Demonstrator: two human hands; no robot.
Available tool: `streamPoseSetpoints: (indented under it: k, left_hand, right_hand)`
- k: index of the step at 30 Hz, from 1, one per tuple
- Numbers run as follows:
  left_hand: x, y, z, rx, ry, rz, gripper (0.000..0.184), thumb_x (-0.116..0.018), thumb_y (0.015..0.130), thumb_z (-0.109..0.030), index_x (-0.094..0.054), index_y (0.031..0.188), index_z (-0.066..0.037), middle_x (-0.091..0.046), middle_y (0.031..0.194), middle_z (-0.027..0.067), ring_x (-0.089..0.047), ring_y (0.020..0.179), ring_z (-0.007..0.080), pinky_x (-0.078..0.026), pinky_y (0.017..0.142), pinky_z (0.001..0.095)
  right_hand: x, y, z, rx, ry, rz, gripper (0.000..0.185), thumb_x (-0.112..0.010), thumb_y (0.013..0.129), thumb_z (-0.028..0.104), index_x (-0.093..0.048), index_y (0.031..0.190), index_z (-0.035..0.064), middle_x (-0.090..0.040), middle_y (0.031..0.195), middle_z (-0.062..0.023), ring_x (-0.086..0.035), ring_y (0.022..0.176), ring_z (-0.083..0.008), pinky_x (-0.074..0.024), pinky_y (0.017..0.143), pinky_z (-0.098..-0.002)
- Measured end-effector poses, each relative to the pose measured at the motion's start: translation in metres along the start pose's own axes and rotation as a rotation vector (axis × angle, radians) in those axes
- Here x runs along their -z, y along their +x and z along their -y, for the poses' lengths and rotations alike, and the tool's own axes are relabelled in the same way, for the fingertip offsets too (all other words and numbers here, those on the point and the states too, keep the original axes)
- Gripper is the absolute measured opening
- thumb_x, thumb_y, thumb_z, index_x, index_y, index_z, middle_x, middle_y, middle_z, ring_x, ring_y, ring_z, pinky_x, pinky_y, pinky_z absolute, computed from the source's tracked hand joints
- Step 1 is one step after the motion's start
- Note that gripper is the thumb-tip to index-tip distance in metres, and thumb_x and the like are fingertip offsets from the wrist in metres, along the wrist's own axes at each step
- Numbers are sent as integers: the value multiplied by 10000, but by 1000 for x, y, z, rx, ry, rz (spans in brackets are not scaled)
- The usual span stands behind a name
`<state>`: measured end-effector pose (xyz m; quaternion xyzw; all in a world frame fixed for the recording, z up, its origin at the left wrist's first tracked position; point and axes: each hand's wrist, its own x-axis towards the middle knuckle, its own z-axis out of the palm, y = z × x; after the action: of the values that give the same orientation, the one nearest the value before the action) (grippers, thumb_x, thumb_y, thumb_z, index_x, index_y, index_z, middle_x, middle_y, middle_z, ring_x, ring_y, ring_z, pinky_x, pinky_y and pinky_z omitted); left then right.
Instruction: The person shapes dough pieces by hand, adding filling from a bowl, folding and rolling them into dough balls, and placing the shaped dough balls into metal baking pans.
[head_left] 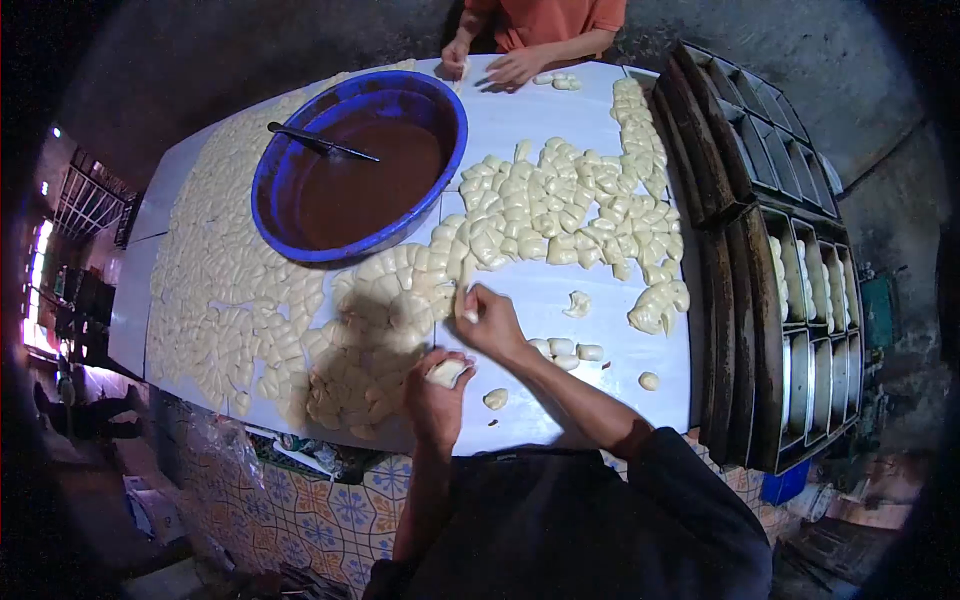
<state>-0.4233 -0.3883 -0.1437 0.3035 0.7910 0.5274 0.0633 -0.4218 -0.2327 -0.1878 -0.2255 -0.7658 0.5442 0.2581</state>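
Observation:
My left hand (434, 402) is closed around a flattened piece of dough (447, 373) above the table's near side. Just right of it, my right hand (490, 322) has its fingers curled together at the edge of the spread dough pieces (540, 205). A narrow pale strip shows at those fingertips; I cannot tell whether it is dough or a tool. Below my right forearm lie several small dough rolls (566, 351) and a round dough lump (495, 399). Another dough scrap (577, 304) sits to the right.
A blue basin (262, 190) of brown filling stands on the dough, a dark-handled utensil (322, 143) lying across it. Metal baking pans (770, 310) are stacked at the right, some holding dough rolls. Across the white table (600, 110), another person's hands (515, 66) work beside more rolls.

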Motion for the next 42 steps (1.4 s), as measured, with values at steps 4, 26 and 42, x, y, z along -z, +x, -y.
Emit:
streamPoseSetpoints:
  k: [4, 26, 42]
  left_hand:
    - [3, -21, 37, 520, -1087, -48, 424, -641, 874, -366, -576, 1046, 17, -581, 782, 46, -602, 784, 204, -484, 849, 386]
    - [-27, -6, -4, -105, -387, 510, 119, -554, 896, -91, -572, 973, -3, -579, 939, 73, -556, 850, 146, -456, 778, 282]
    - [-46, -15, -13, 465, -1500, 339, 508, -506, 959, -289, -367, 1362, -12, -379, 1388, 287, -372, 1313, 372, -314, 1086, 470]
  right_hand:
    - [72, -72, 51, -110, 602, 237, 193, -624, 726, -22, -533, 887, 32, -538, 879, -11, -500, 842, -85, -408, 779, -246]
    - [151, -133, 1, -249, -97, -458, 529, -556, 932, 309, -457, 1337, -17, -412, 1385, -187, -506, 1168, -297, -444, 951, -379]
    - [164, -156, 29, -111, -410, -296, 527, -645, 818, 41, -500, 1325, 17, -378, 1419, -216, -449, 1240, -384, -397, 1010, -413]
